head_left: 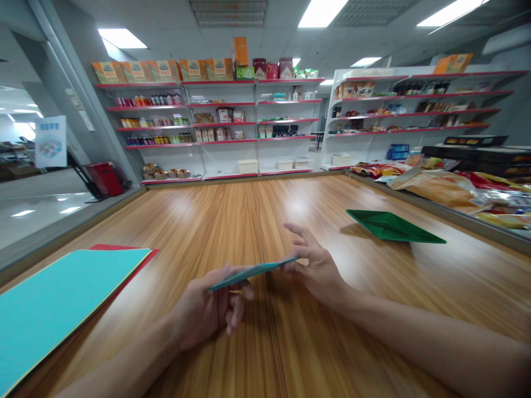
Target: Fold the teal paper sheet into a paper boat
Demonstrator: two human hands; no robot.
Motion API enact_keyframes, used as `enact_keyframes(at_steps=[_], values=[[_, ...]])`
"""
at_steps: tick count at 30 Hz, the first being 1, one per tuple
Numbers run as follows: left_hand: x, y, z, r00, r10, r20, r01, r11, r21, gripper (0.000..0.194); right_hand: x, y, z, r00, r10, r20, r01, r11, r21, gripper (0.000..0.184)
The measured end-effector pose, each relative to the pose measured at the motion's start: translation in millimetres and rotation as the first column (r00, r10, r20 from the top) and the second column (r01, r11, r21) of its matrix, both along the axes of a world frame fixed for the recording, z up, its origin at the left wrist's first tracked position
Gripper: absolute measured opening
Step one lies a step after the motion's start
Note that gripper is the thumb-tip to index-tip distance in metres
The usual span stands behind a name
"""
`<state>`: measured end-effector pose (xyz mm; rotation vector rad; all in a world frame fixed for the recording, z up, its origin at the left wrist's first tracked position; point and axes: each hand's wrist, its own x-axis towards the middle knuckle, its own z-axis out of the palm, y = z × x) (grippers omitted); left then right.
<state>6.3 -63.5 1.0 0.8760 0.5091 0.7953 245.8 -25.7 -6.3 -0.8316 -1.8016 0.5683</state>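
A folded piece of blue-green paper (pixel 258 270) is held above the middle of the wooden table, tilted up toward the right. My left hand (pixel 213 304) pinches its left end, thumb on top and fingers underneath. At its right end my right hand (pixel 317 268) grips the paper between thumb and fingers, with the index finger raised away from it. Motion smears both hands slightly. To the right of my hands lies a folded green paper piece (pixel 390 225), apart from them. A stack of coloured paper sheets (pixel 70 293), turquoise on top with red beneath, rests at the left.
The wooden table (pixel 199 221) has a raised dark edge along its far and side borders. Packaged snacks (pixel 440 188) are piled beyond the right edge. Shelves (pixel 224 141) of boxes and bottles stand behind the table. A red machine (pixel 103 178) is on the floor at left.
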Motion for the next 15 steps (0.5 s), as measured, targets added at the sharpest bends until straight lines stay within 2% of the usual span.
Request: enact_keyframes(at_steps=[2,5,7,10,13,15], values=[[1,1,-1.2,0.996,0.034,0.077,-0.039,0.998,0.059,0.054,0,2,0.9,0.999,-0.043,-0.028,0.043,0.999,-0.02,0.024],[5,1,-5.6,0.98,0.197,0.032,-0.2,0.963,0.18,0.044,-1,2,-0.1,0.997,-0.026,-0.067,0.021,0.997,-0.074,0.02],[8,2,-9.3,0.938,0.346,-0.025,-0.333,0.919,0.211,0.033,-1,0,-1.2,1.0,-0.005,-0.029,0.002,0.994,-0.107,0.022],[11,2,-12.2,0.87,0.491,-0.04,-0.475,0.857,0.201,0.044,-2,-4,-1.7,0.996,0.01,0.089,-0.002,0.996,-0.09,0.029],[12,1,-9.7,0.854,0.519,-0.023,-0.509,0.844,0.171,0.051,-2,-7,-0.7,0.991,0.009,0.135,-0.003,0.999,-0.043,0.033],[11,1,-6.5,0.864,0.503,-0.007,-0.497,0.856,0.144,0.043,-2,-7,-0.2,0.991,-0.001,0.134,0.002,1.0,-0.008,0.032]])
